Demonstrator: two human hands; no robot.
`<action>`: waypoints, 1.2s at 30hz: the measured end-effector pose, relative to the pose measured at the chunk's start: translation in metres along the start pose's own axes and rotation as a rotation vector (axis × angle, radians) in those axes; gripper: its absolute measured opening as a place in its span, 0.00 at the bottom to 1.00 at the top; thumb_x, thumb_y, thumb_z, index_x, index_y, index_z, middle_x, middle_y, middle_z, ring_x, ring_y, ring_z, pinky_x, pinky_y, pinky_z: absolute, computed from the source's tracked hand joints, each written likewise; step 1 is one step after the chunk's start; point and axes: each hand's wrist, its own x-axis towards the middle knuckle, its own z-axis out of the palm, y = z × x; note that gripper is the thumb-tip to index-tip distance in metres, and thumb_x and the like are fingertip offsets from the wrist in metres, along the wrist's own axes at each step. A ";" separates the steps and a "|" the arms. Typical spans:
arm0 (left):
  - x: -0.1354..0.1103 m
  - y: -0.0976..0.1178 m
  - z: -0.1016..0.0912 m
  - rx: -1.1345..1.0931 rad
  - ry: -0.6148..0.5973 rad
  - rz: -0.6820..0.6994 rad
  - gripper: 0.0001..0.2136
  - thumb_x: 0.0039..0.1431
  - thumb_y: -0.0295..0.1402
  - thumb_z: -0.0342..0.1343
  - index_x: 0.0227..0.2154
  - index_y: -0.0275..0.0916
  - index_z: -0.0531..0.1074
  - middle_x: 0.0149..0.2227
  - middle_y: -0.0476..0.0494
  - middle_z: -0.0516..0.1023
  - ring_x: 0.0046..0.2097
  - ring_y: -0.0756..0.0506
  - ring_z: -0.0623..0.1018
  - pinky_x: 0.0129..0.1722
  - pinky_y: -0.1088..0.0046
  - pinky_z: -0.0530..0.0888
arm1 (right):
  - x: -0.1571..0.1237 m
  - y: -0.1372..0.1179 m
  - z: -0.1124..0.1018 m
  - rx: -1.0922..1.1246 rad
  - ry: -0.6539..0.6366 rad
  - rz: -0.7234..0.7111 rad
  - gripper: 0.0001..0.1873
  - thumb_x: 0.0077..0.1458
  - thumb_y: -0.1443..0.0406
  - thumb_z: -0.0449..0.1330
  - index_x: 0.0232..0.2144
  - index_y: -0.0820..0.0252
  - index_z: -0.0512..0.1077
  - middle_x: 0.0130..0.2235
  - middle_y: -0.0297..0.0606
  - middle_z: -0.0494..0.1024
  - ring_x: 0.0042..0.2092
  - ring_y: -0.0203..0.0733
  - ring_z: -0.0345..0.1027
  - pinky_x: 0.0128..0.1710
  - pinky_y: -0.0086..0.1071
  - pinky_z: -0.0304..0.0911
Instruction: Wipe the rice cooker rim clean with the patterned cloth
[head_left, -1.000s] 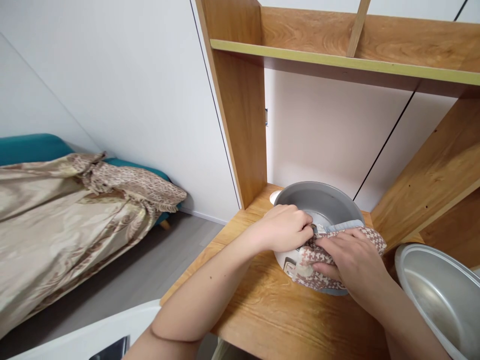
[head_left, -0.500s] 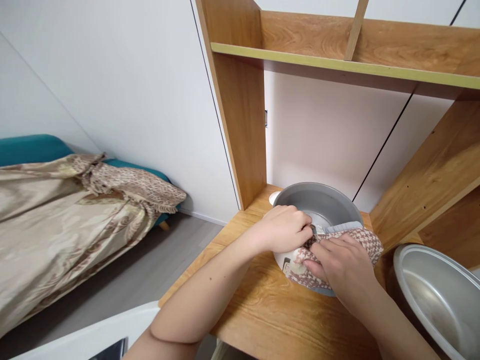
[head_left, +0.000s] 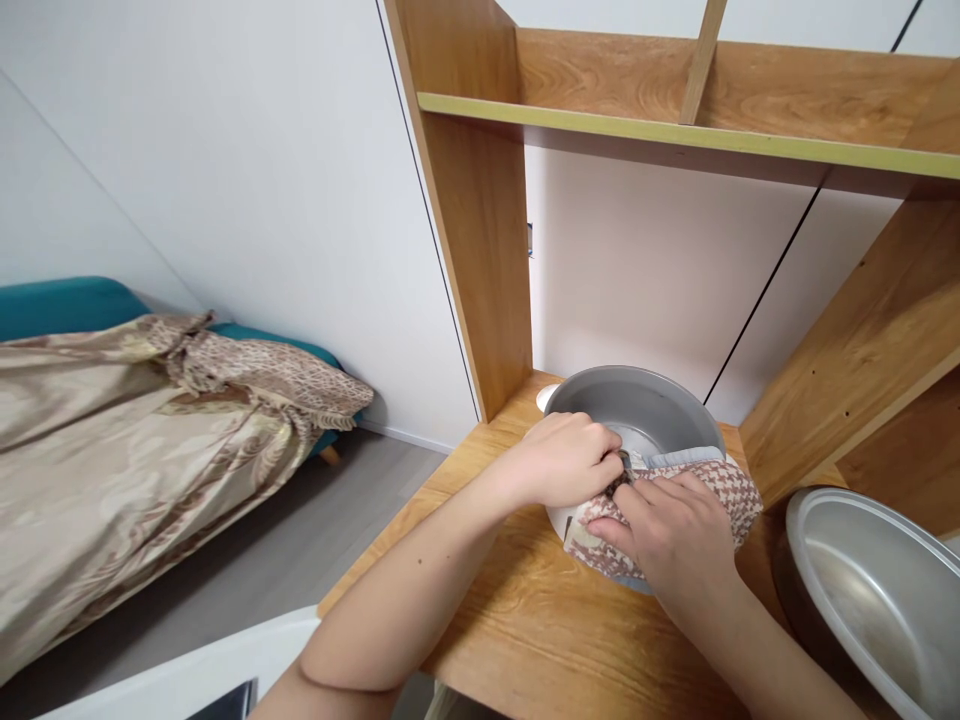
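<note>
A round grey pot [head_left: 637,385] with a white outside stands on the wooden desk. Over its near rim hangs a brown-and-white houndstooth cloth [head_left: 739,490] with grey-blue edging. My left hand [head_left: 574,460] is closed at the near left of the rim, fingers curled beside a small dark bunched bit that I cannot make out. Close beside it, my right hand [head_left: 679,525] has its fingers bent over the cloth, thumb pointing left, gripping the fabric. The near rim and part of the cloth are hidden under my hands.
An oval silver metal pot [head_left: 877,580] stands at the right. A wooden shelf [head_left: 675,125] crosses above, between upright side panels. At lower left is a white surface [head_left: 195,675] with a dark flat object. A teal sofa [head_left: 67,300] with a patterned cover lies farther left.
My right hand has shifted slightly left along the cloth, and its thumb has moved left. My left hand stays nearly in place.
</note>
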 end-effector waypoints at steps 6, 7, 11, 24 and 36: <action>-0.001 0.000 -0.001 -0.002 -0.005 -0.002 0.14 0.61 0.31 0.46 0.21 0.41 0.68 0.21 0.47 0.72 0.26 0.45 0.69 0.28 0.67 0.55 | 0.002 0.000 -0.002 -0.013 -0.003 -0.006 0.27 0.74 0.56 0.48 0.22 0.56 0.65 0.20 0.29 0.69 0.25 0.36 0.64 0.35 0.36 0.50; -0.001 -0.001 0.000 -0.003 -0.004 -0.001 0.14 0.61 0.32 0.46 0.21 0.41 0.68 0.21 0.47 0.72 0.26 0.45 0.69 0.28 0.67 0.55 | 0.002 0.000 -0.002 -0.012 -0.006 -0.005 0.27 0.74 0.56 0.47 0.22 0.56 0.65 0.20 0.29 0.69 0.25 0.36 0.64 0.36 0.36 0.50; -0.001 -0.003 0.001 -0.008 -0.004 0.007 0.14 0.61 0.31 0.47 0.21 0.41 0.69 0.21 0.47 0.72 0.26 0.45 0.68 0.28 0.67 0.56 | 0.003 0.001 -0.005 -0.007 -0.034 -0.013 0.26 0.74 0.57 0.48 0.22 0.56 0.66 0.21 0.29 0.70 0.26 0.36 0.64 0.36 0.35 0.50; 0.000 -0.004 -0.003 -0.038 -0.013 0.038 0.13 0.60 0.30 0.47 0.21 0.40 0.68 0.20 0.48 0.70 0.26 0.46 0.69 0.27 0.66 0.55 | 0.001 0.013 -0.011 0.017 -0.135 -0.061 0.23 0.69 0.55 0.57 0.22 0.56 0.66 0.21 0.28 0.72 0.26 0.35 0.66 0.36 0.35 0.49; -0.001 -0.005 -0.003 -0.004 -0.021 0.042 0.13 0.62 0.31 0.47 0.22 0.41 0.71 0.22 0.48 0.74 0.27 0.45 0.72 0.29 0.67 0.58 | 0.003 0.033 -0.020 0.053 -0.261 -0.127 0.26 0.68 0.49 0.57 0.22 0.57 0.69 0.22 0.30 0.74 0.26 0.36 0.65 0.34 0.34 0.48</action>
